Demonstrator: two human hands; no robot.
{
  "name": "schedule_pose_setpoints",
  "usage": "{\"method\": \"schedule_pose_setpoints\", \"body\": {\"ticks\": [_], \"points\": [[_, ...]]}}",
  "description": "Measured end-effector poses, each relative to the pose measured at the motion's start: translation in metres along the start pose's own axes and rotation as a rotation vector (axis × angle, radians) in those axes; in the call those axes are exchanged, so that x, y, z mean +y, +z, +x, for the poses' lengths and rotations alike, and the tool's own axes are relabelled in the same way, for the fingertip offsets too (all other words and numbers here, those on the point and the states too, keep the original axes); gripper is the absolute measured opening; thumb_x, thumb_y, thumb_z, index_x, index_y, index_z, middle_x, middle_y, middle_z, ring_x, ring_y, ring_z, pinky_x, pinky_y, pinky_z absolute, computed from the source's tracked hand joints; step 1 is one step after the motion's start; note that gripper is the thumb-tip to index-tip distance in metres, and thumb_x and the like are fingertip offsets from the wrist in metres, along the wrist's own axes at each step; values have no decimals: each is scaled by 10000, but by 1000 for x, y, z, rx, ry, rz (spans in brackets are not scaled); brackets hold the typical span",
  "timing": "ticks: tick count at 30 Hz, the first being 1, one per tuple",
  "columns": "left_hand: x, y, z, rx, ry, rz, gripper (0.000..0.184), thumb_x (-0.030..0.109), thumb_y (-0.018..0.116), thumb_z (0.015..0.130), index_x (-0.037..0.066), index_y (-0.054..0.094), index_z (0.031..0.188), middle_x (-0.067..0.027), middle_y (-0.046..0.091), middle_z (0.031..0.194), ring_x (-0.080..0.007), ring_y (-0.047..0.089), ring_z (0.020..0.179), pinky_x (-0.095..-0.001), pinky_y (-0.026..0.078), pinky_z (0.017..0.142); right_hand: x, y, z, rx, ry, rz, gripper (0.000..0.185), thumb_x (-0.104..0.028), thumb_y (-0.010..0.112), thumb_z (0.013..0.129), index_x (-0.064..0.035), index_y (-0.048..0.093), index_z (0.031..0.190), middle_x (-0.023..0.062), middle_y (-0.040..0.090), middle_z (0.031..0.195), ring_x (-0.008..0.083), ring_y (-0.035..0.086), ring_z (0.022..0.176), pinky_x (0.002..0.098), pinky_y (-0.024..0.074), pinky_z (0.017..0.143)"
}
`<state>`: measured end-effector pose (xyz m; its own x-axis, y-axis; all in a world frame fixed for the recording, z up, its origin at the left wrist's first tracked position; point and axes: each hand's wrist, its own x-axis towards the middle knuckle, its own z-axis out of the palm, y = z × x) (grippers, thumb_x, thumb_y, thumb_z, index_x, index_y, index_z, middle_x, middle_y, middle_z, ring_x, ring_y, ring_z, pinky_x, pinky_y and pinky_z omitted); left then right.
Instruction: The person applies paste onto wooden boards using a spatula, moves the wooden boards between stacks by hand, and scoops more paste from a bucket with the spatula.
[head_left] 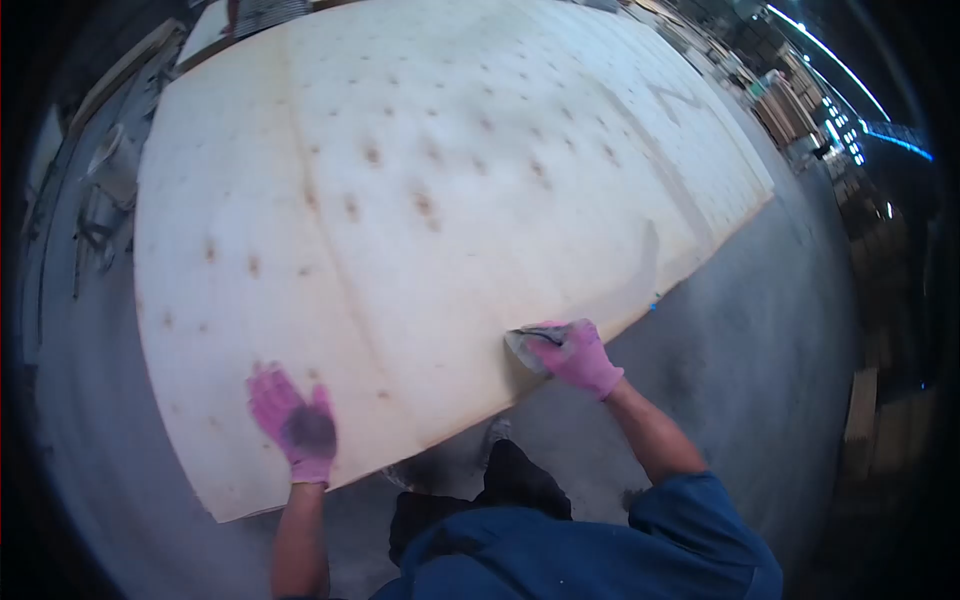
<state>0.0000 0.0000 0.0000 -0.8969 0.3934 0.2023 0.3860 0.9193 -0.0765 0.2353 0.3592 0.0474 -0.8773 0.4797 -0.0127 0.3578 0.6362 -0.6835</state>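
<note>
At the near edge of the board (460,270), the scraper (523,352) should prove light, with a thin, springy blade, best held behind it, where the right hand's (574,358) grip is clamped, while the left hand's (294,424) thumb and fingers stand apart.

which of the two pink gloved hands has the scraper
The right hand: it grips the scraper near the edge of the board, while the left hand is open and outstretched.
</note>
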Motion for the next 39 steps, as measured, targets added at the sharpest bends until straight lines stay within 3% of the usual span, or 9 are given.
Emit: {"method": "schedule_pose_setpoints", "body": {"ticks": [2,5,13,18,23,24,31,37,39], "points": [[30,-15,23,-25,166,-181,820,503,590,897,14,354,1512,-185,286,1601,-395,229,1486,-523,182,1199,20,-8,32,-42,162,487,227,-161,716,909,-51,703,1108,41,726,957,187,705,819,363,602,762],[-110,11,96,10,85,-67,751,471,548,941,16,354,1507,-192,301,1588,-364,243,1485,-508,194,1196,-76,53,100,-14,365,963,200,-141,692,924,-1,694,1067,43,703,939,179,697,840,350,589,725],[-170,30,193,-9,-332,-57,684,429,521,976,34,341,1504,-188,292,1584,-346,242,1483,-506,200,1186,-155,114,472,-154,284,1300,191,-167,719,890,-34,678,1021,80,701,982,216,693,878,398,618,759],[-170,26,199,-24,-330,-69,698,413,549,962,27,339,1504,-198,301,1575,-366,245,1478,-518,200,1182,-180,167,590,-106,-83,68,328,-272,695,823,11,679,987,188,717,1008,278,695,968,394,571,817],[-170,27,194,4,-311,-92,690,411,550,963,24,349,1499,-208,311,1567,-378,250,1473,-526,203,1179,-250,154,510,-385,-233,-423,403,-336,654,817,-6,702,1042,221,707,1038,343,667,1035,405,518,932],[-172,29,194,13,-311,-92,689,416,546,965,24,353,1497,-208,314,1566,-377,252,1472,-527,204,1179,-205,171,504,-257,-576,-456,370,-352,660,834,-64,728,1057,186,713,1027,327,660,1038,423,496,960],[-175,38,186,76,-278,-60,667,454,514,976,33,389,1478,-191,338,1561,-376,283,1456,-534,219,1172,-175,147,258,-171,-619,-426,260,-203,666,850,-159,694,1105,60,718,1025,285,668,942,407,523,820],[-257,36,104,137,144,-65,612,399,530,983,86,396,1491,-188,373,1541,-369,323,1436,-490,250,1173,-178,144,101,-35,-513,-504,311,-174,666,834,-183,687,1143,65,719,997,288,673,912,392,530,781],[-273,13,54,22,-37,3,591,376,533,986,106,397,1494,-192,387,1529,-373,345,1420,-474,271,1168,-162,138,109,2,-395,-444,293,-187,667,839,-181,706,1129,90,718,994,297,672,910,405,529,791]]}}
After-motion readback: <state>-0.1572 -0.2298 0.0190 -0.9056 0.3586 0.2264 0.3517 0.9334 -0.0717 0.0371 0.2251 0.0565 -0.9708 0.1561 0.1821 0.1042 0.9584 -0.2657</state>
